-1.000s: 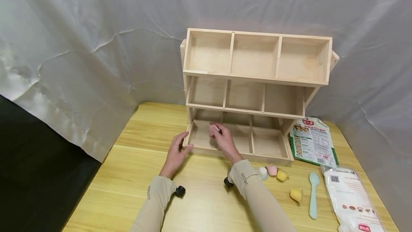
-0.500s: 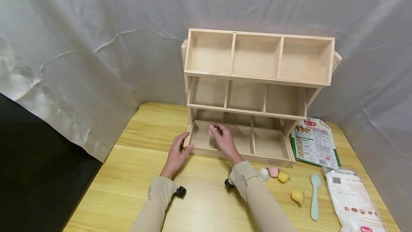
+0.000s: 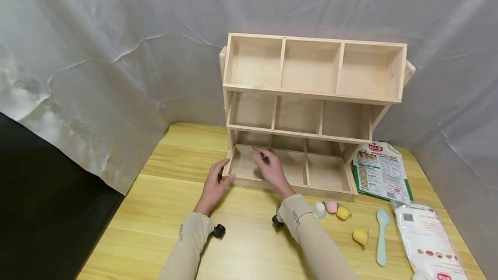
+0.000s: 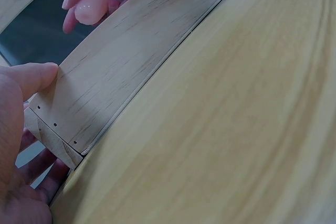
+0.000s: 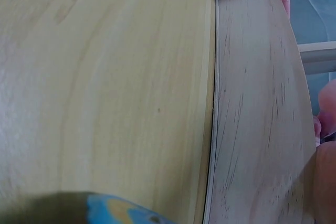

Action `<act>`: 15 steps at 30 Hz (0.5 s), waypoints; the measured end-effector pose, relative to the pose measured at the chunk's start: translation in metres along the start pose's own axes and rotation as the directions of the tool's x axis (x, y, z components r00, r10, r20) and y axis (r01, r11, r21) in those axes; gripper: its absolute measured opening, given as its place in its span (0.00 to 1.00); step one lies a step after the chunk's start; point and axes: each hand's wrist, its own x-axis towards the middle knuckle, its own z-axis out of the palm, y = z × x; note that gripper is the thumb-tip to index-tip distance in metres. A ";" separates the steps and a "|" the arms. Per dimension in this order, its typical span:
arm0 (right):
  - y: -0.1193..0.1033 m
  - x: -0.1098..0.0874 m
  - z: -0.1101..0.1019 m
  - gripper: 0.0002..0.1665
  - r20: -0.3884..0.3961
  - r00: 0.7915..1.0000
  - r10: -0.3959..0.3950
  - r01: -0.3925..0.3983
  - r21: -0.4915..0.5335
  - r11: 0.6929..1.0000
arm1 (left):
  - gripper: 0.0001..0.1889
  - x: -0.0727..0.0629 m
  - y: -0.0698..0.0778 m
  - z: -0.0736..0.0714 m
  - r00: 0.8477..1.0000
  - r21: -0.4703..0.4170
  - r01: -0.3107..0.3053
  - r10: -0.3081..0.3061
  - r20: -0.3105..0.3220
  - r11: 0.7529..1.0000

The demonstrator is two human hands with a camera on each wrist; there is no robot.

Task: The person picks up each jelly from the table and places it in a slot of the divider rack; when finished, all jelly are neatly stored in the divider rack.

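Pinching pink cup low at front of wooden rack: right hand, fingers closed. Left hand: fingers bent round rack's front left corner.

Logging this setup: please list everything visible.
Table: one, yellow, below
Curtain: one, grey, behind
Dark area: one, black, left
Wooden rack: one, pale, centre
Loose jelly cups: four, white, pink, two yellow, on table
Held jelly cup: one, pink, in right hand
Spoon: one, mint, right
Printed packet: one, white-green, beside rack
Printed bag: one, white, beside spoon
Unclear patterned object: one, blue, right-wrist view
Wrist cameras: two, black, lower centre
Sleeves: two, beige, bottom
Left hand: one, bare, on rack corner
Right hand: one, bare, over lowest tier
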 end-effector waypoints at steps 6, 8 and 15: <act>0.000 -0.001 0.000 0.27 0.018 0.997 0.079 -0.080 0.088 0.993 | 0.32 0.000 0.000 0.000 1.000 -0.003 0.005 -0.005 0.002 1.000; 0.000 -0.001 0.000 0.26 0.013 0.996 0.088 -0.089 0.098 0.991 | 0.32 0.000 0.000 0.000 1.000 -0.003 0.003 -0.003 0.001 1.000; 0.001 -0.002 0.000 0.25 0.009 0.998 0.067 -0.068 0.038 0.997 | 0.32 0.001 -0.001 0.000 1.000 -0.032 0.000 0.000 0.001 0.999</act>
